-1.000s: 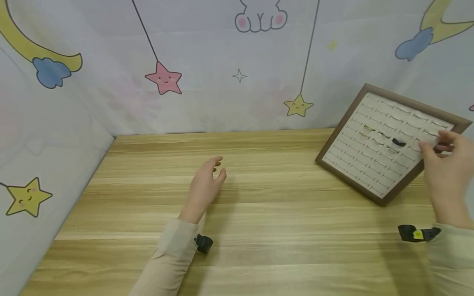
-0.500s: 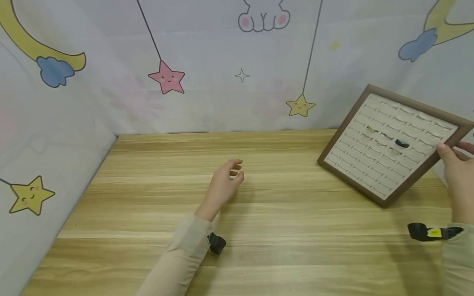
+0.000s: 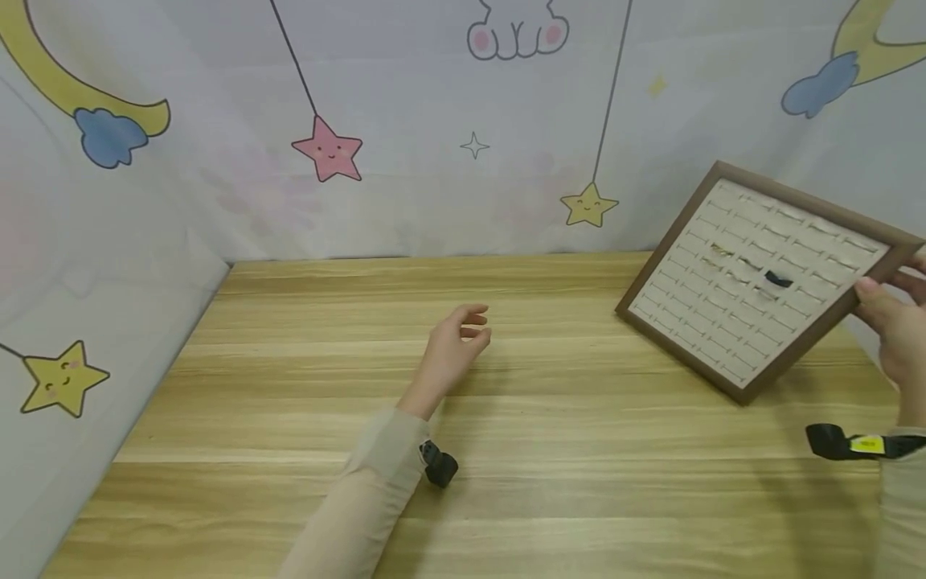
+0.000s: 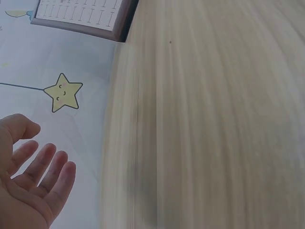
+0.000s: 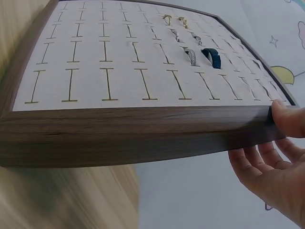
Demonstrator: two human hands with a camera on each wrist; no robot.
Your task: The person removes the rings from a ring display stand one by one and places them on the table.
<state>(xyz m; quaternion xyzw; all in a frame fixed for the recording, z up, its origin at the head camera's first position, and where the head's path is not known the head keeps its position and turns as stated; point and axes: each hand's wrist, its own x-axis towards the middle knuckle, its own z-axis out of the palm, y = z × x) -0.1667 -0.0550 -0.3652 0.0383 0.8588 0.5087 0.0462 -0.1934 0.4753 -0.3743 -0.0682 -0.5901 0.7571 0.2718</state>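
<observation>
A brown-framed ring display tray (image 3: 678, 351) stands tilted at the right of the table in the head view. Whether its lower corner touches the tabletop I cannot tell. My right hand (image 3: 900, 330) grips its right edge, the thumb on the front rim and the fingers behind, as the right wrist view also shows. Several rings sit in the slotted white pad: a dark teal ring (image 5: 212, 58), gold rings (image 5: 167, 19) and silver rings (image 5: 191, 56). My left hand (image 3: 450, 346) hovers over the middle of the table, its fingers relaxed, holding nothing.
The wood-grain table (image 3: 289, 386) runs back to a pale fabric backdrop (image 3: 405, 193) printed with stars and moons. Another such cloth hangs along the left side. A small black camera (image 3: 439, 464) is strapped to the left wrist, another (image 3: 828, 442) to the right.
My right hand, earlier with fingertips over the tray's right side, has shifted rightward and now grips the edge. My left hand has drifted to the right. The tray stands almost where it was.
</observation>
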